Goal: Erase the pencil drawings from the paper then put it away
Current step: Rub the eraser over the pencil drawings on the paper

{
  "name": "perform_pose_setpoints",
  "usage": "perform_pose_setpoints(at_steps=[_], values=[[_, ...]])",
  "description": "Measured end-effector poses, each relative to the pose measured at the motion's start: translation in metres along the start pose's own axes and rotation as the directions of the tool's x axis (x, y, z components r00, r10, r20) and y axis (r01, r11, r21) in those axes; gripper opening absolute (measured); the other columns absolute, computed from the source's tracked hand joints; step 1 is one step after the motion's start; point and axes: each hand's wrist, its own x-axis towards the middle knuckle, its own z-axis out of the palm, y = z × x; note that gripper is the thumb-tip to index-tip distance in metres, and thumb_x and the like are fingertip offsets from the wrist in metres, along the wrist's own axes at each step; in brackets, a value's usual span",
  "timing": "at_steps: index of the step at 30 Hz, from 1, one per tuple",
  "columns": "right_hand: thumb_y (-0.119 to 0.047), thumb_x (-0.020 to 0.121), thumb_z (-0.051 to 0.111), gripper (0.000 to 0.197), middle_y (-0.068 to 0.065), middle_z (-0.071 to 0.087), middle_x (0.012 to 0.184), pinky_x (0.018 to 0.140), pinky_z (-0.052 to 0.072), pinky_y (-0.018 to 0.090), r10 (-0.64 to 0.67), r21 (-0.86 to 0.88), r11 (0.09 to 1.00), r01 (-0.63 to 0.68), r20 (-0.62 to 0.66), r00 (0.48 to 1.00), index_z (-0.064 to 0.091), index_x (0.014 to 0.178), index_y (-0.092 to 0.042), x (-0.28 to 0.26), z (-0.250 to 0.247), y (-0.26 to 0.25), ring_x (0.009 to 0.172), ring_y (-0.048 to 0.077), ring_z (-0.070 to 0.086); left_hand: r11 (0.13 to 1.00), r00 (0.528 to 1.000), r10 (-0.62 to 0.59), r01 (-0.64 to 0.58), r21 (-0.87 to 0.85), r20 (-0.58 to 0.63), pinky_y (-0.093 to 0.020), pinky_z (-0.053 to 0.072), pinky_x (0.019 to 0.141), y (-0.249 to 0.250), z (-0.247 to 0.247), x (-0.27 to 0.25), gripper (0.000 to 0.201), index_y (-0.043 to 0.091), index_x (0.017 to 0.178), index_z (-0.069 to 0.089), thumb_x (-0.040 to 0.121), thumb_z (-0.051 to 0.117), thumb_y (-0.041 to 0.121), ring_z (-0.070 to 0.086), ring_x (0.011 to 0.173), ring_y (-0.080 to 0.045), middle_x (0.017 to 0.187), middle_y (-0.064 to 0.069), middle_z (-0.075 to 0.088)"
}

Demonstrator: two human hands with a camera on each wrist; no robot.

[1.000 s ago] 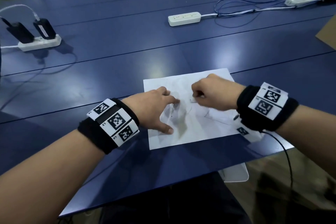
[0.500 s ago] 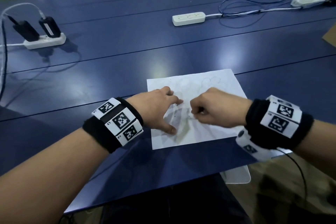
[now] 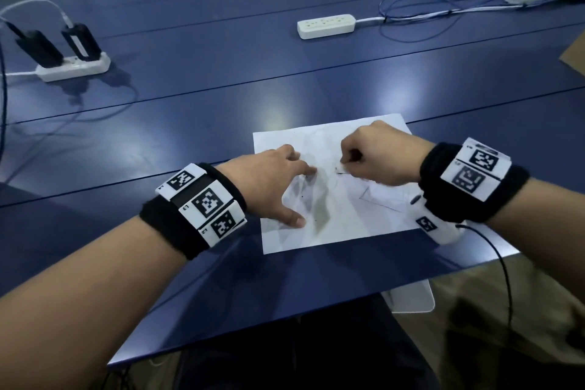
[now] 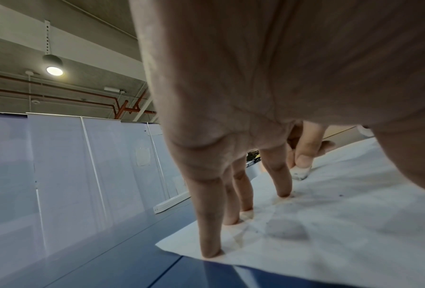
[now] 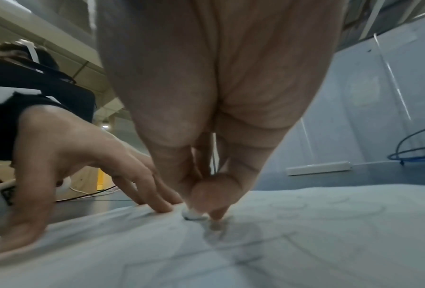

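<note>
Paper (image 3: 332,225) lies flat near the front edge of the blue surface (image 3: 190,111), pinned by the left hand (image 3: 272,187), whose straight, spread fingers (image 4: 210,230) press down on its left part. The right hand (image 3: 376,155) is clenched around a small white eraser (image 5: 192,214), pinching it against the sheet just beside the left forefinger. Compared with half a second ago, the right hand has swung away from the body towards the upper middle of the sheet, after having come nearer in the half-second before that, so the rubbing stroke is running back and forth; the left hand has stayed planted. That suggests erasing is in mid-course: faint pencil lines (image 3: 376,203) and grey smudges remain, so putting the sheet away looks some way off. In the head view the eraser itself is hidden inside the fist, and the right wrist view is blurred, so how cleanly the marks under it are lifting cannot be told. The right wrist covers the sheet's lower right corner.
</note>
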Motion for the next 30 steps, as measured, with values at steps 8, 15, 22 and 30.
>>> perform_pose_setpoints(at_steps=[8,15,22,30], values=[[-0.016,0.084,0.055,0.016,-0.016,0.048,0.060,0.065,0.033,0.022,-0.030,-0.015,0.999,0.030,0.015,0.999,0.057,0.070,-0.023,-0.001,0.000,-0.004,0.074,0.014,0.047,1.000,1.000,0.000,0.000,-0.001,-0.003,-0.046,0.048,0.098,-0.001,0.000,0.000,0.095,0.040,0.146,0.030,0.066,0.070,0.072,0.039,0.134,-0.017,0.145,0.004,0.030],[-0.017,0.084,0.055,0.019,-0.016,0.048,0.056,0.062,0.030,0.020,-0.103,-0.004,0.995,0.103,0.085,0.991,0.053,0.067,-0.024,-0.009,0.008,-0.013,0.063,0.006,0.044,1.000,1.000,-0.007,0.006,-0.004,-0.002,-0.045,0.048,0.099,-0.002,0.001,0.001,0.097,0.039,0.147,0.031,0.065,0.070,0.072,0.039,0.134,-0.017,0.145,0.005,0.029],[-0.017,0.082,0.056,0.015,-0.014,0.056,0.062,0.063,0.036,0.021,-0.099,0.014,0.995,0.098,0.095,0.991,0.058,0.068,-0.023,-0.010,0.007,-0.011,0.065,0.006,0.049,1.000,1.000,-0.004,0.004,-0.002,-0.001,-0.045,0.047,0.100,0.000,0.001,-0.001,0.096,0.039,0.147,0.029,0.067,0.071,0.070,0.038,0.135,-0.017,0.146,0.004,0.028],[-0.018,0.084,0.058,0.011,-0.012,0.055,0.068,0.063,0.034,0.019,-0.081,0.017,0.997,0.080,0.044,0.996,0.061,0.074,-0.023,-0.002,0.005,-0.009,0.074,0.013,0.052,1.000,1.000,-0.006,0.006,-0.003,-0.004,-0.045,0.048,0.099,0.001,0.000,-0.001,0.095,0.040,0.146,0.031,0.065,0.071,0.072,0.040,0.133,-0.017,0.146,0.004,0.029]])
